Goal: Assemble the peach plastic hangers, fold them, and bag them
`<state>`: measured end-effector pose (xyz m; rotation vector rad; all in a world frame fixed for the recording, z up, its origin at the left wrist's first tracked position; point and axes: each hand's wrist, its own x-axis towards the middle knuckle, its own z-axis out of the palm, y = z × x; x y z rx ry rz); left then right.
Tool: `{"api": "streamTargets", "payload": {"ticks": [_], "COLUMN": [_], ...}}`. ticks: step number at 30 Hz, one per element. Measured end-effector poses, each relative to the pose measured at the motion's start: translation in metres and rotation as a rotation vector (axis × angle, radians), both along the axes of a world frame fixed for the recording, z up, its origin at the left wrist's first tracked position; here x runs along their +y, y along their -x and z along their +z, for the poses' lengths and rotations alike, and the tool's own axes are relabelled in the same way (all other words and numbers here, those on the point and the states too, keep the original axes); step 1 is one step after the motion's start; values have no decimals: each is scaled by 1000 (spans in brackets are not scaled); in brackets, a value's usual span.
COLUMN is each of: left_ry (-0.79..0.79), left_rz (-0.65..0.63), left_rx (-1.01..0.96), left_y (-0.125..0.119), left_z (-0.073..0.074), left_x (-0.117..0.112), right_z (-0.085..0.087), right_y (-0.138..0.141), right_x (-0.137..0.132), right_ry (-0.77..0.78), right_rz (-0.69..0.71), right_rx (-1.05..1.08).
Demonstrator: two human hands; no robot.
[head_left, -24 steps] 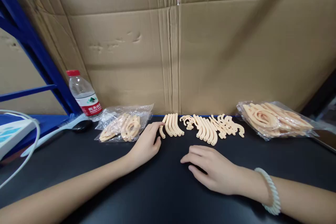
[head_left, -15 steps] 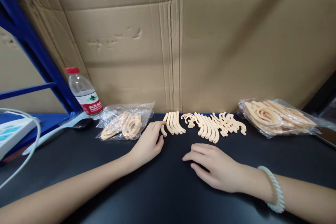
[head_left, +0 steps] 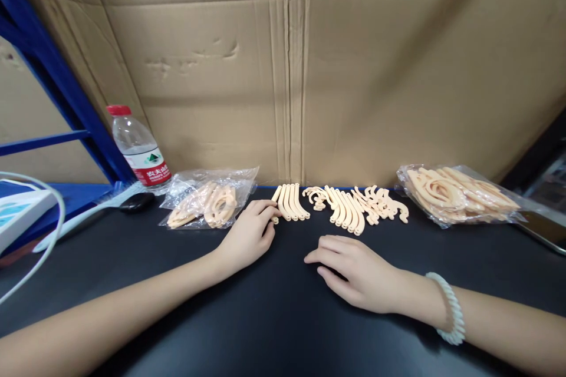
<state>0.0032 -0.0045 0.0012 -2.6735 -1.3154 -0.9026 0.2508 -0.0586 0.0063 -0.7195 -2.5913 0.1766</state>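
My left hand [head_left: 248, 235] rests at the left end of a row of pale, curved wooden strips [head_left: 293, 202] with small holes at their ends. Its fingertips lie over the leftmost strip [head_left: 276, 194], covering its middle, and the thumb stays apart from the fingers. Lower and to the right, my right hand [head_left: 356, 275] lies palm down on the black table, fingers loosely bent, with nothing in it. Beyond it are a second row of curved strips [head_left: 347, 211], a pile of small hooked pieces [head_left: 384, 205] and a few small arched pieces [head_left: 316, 195].
Clear plastic bags of wooden pieces lie at left [head_left: 207, 203] and right [head_left: 455, 194]. A red-capped water bottle [head_left: 142, 150], a black object [head_left: 138, 202] and a white cable [head_left: 59, 230] are at left. A phone [head_left: 545, 230] lies far right. Cardboard [head_left: 212, 94] stands behind.
The fingers of my left hand have shifted slightly and now cover more of the leftmost strip. My right hand keeps its pose. The whole view has moved a little.
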Motion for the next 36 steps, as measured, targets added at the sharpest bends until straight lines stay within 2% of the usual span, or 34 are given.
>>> {"api": "streamTargets", "payload": {"ticks": [10,14,17,22,25,30,36], "left_ry": [-2,-11,-22,-55,-89,-112,-43], "left_rz": [-4,-24,-42,-25,-58,-168,-181], "left_rx": [0,-13,-22,-17,-57,-148,-345], "left_y": [0,0,0,0,1,0,-11], "left_z": [-1,0,1,5,6,6,12], "left_x": [0,0,0,-4,-7,-10,-18], "right_z": [-1,2,6,10,9,5,2], "right_y": [0,0,-4,-25,-36,-41,-38], "right_x": [0,-1,7,43,58,63,63], "right_ry": [2,-47,-108,-198,-148,-79,-62], "right_rz": [0,-8,-73,-258,-260,-261,-268], "right_rx": [4,28,120,213,125,-36,22]}}
